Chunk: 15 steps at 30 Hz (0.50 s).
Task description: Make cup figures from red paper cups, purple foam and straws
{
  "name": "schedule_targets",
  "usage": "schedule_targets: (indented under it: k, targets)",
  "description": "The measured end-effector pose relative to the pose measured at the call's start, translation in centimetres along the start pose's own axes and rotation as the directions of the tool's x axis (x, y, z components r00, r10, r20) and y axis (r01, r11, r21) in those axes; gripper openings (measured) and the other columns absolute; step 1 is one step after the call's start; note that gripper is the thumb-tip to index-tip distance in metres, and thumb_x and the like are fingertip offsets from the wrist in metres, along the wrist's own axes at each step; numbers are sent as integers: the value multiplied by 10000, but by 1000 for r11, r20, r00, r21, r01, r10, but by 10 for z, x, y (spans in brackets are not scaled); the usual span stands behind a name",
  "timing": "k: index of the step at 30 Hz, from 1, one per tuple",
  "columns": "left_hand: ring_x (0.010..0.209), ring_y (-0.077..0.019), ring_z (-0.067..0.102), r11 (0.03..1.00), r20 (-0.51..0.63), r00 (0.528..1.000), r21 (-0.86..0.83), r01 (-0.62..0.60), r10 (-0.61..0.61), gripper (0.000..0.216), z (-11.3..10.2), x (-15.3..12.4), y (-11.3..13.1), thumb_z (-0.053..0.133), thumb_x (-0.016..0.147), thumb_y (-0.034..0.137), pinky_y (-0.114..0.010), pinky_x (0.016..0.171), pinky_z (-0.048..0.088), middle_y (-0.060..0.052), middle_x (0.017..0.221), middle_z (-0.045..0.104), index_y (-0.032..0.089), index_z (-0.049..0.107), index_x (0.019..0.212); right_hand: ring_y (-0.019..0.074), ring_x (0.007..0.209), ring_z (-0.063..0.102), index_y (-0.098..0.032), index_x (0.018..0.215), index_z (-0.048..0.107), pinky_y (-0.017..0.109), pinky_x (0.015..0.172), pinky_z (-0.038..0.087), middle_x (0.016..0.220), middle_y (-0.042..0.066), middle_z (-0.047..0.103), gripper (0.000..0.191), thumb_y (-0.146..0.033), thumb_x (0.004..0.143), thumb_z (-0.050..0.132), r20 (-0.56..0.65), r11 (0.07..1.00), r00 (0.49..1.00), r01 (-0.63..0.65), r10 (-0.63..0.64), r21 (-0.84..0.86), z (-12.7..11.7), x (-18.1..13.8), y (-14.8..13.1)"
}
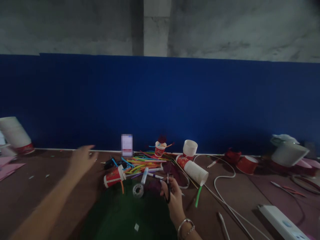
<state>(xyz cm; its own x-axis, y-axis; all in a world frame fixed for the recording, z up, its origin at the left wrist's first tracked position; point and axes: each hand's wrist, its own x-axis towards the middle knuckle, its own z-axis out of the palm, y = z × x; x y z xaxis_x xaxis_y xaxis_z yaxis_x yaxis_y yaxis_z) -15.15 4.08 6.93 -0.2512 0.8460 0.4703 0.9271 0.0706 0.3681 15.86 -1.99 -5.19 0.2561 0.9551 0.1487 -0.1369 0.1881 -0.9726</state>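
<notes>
My left hand (82, 160) reaches over the left side of the brown table with its fingers stretched out and nothing in them. My right hand (175, 195) is closed round the dark handles of a pair of scissors (168, 190), whose blades point away from me. Just beyond it lies a heap of colourful pipe cleaners (142, 163). A red paper cup (113, 176) with an orange strip at its mouth lies on its side between my hands. Nearby are a roll of tape (138, 190) and a white tube (144, 175).
Against the blue partition (160, 100) stand a decorated cup (160, 149) and a phone (127, 145) with its screen blurred. A stack of paper cups (195, 170) lies right of centre. White cable (220, 190) and a power strip (282, 220) occupy the right side. Pink paper (11, 168) lies far left.
</notes>
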Motion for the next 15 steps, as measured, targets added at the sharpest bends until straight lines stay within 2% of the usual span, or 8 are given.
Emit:
schedule_targets:
  k: [1,2,4,6,8,10,11,15]
  targets:
    - [886,-215,619,982,64,997,-182,51,-40,336,14,-9,17,494,843,374,-349,782,479,-13,954,658,127,606,1041,113,510,441,-204,810,566,213,485,359,569,-55,494,288,-449,712,681,22,1000,1000,-8,8,4,0,0,1]
    - [846,-204,632,914,214,977,-399,79,8,306,30,-22,39,542,797,381,-314,747,486,-13,919,678,164,623,997,112,507,437,-205,812,565,209,480,357,566,-57,492,287,-446,711,683,48,1000,999,-15,15,10,0,-1,2]
    - [797,-197,641,690,320,942,-705,167,99,250,66,-54,90,588,744,401,-276,697,486,-36,825,685,176,638,841,105,502,433,-204,824,565,205,475,356,575,-58,494,290,-442,712,686,100,999,995,-25,22,31,-1,0,3]
    - [615,-157,621,501,400,912,-810,304,94,272,96,-87,138,593,728,447,-245,558,463,-25,708,652,178,598,768,97,506,435,-200,832,565,201,476,360,610,-52,511,290,-438,718,684,139,997,990,-37,28,66,-2,0,5]
    - [410,-106,524,338,512,856,-819,463,69,324,115,-113,170,595,713,499,-217,405,379,23,615,595,189,551,793,93,522,440,-197,826,561,199,484,367,639,-46,523,281,-424,719,689,162,992,986,-58,39,112,-2,1,7]
    - [318,-84,431,226,591,804,-793,566,62,362,123,-127,182,559,729,545,-202,325,290,64,542,522,198,523,820,93,533,440,-197,821,557,196,488,371,642,-46,526,273,-400,712,702,177,986,983,-78,51,148,-2,2,7]
    - [319,-81,422,195,599,797,-793,576,79,364,124,-131,183,557,733,543,-198,320,271,68,540,513,197,528,840,92,534,438,-197,813,555,194,487,369,633,-48,521,269,-388,706,710,186,984,981,-85,55,158,-2,2,7]
    - [504,-104,512,152,480,877,-869,470,31,311,123,-129,173,597,722,475,-207,458,383,28,631,561,171,575,781,84,516,423,-192,782,553,190,472,358,618,-55,511,264,-359,685,733,237,983,969,-108,70,151,1,2,8]
